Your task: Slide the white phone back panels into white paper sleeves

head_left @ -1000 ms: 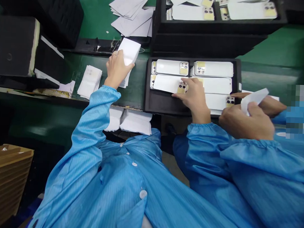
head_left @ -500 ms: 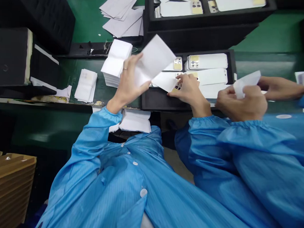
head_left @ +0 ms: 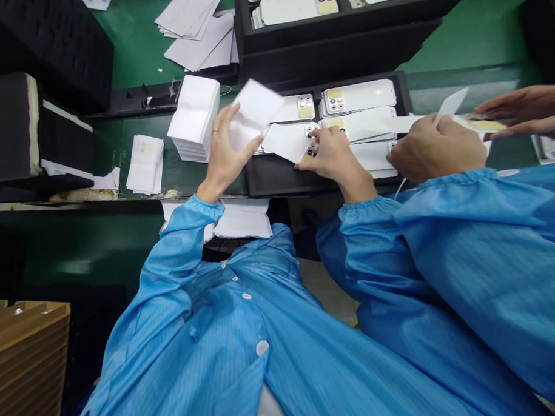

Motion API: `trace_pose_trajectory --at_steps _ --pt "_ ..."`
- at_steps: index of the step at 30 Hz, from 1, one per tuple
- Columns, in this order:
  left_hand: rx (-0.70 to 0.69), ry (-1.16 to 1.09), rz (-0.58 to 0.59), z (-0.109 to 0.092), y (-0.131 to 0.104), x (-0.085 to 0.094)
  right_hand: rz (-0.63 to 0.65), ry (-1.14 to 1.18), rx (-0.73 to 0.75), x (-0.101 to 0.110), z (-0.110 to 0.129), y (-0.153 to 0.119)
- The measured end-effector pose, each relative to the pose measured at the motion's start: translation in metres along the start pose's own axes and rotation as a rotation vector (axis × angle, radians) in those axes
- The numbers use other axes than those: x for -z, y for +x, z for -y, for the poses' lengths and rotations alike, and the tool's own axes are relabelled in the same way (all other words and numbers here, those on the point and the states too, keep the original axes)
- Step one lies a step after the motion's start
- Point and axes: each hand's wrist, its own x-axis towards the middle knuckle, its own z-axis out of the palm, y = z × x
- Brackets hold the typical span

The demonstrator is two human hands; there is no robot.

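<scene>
My left hand [head_left: 227, 148] pinches a creased sheet of white paper [head_left: 259, 107] between thumb and fingers, raised above the left side of a black tray [head_left: 282, 181]. My right hand [head_left: 331, 154] grips the camera end of a white phone back panel [head_left: 283, 140], which lies tilted over the tray's front left. Its lenses and a yellowish patch show by my fingertips. Beyond it, another white panel [head_left: 290, 109] lies in the tray. Stacked panels [head_left: 366, 96] with lenses fill the tray's right side, partly behind my right hand.
Left of my left hand stands a tall stack of folded paper [head_left: 194, 114], with a smaller paper pile [head_left: 145, 164] farther left. A black box [head_left: 319, 61] of panels stands behind the tray. At right, a co-worker's hands [head_left: 438, 150] hold a white sheet and a panel.
The view has shifted, so the bench items appear farther left. The paper in my left hand has tilted and sits lower. The co-worker's farther hand has moved apart from the nearer one.
</scene>
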Motion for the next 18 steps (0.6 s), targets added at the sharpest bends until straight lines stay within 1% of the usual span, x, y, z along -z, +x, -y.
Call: trace_pose_trajectory --at_steps 2,3,4,5,6,8,10,13,15,18 --pt "0.027 0.084 -0.109 -0.009 0.018 0.021 -0.027 0.067 0.008 0.001 -0.001 -0.004" --pt "0.074 0.139 -0.148 -0.009 0.027 0.031 -0.038 0.095 0.009 0.002 0.0 -0.008" --pt "0.144 0.191 -0.164 -0.008 0.037 0.04 -0.045 0.122 0.007 0.003 0.002 -0.013" --pt "0.219 0.233 -0.147 -0.004 0.045 0.048 -0.051 0.146 0.004 0.005 0.005 -0.018" --pt "0.289 0.263 -0.106 0.001 0.052 0.054 -0.058 0.167 0.001 0.006 0.009 -0.024" --pt "0.372 0.287 -0.021 0.015 0.06 0.062 -0.081 0.205 -0.002 0.009 0.016 -0.037" --pt "0.359 0.27 0.018 0.028 0.063 0.065 -0.111 0.242 0.003 0.011 0.022 -0.051" --pt "0.312 0.213 0.018 0.04 0.064 0.066 -0.131 0.296 0.016 0.013 0.027 -0.07" --pt "0.289 0.208 -0.008 0.04 0.064 0.067 -0.134 0.327 0.025 0.015 0.03 -0.08" --pt "0.27 0.245 -0.106 0.033 0.064 0.071 -0.143 0.356 0.031 0.02 0.034 -0.092"
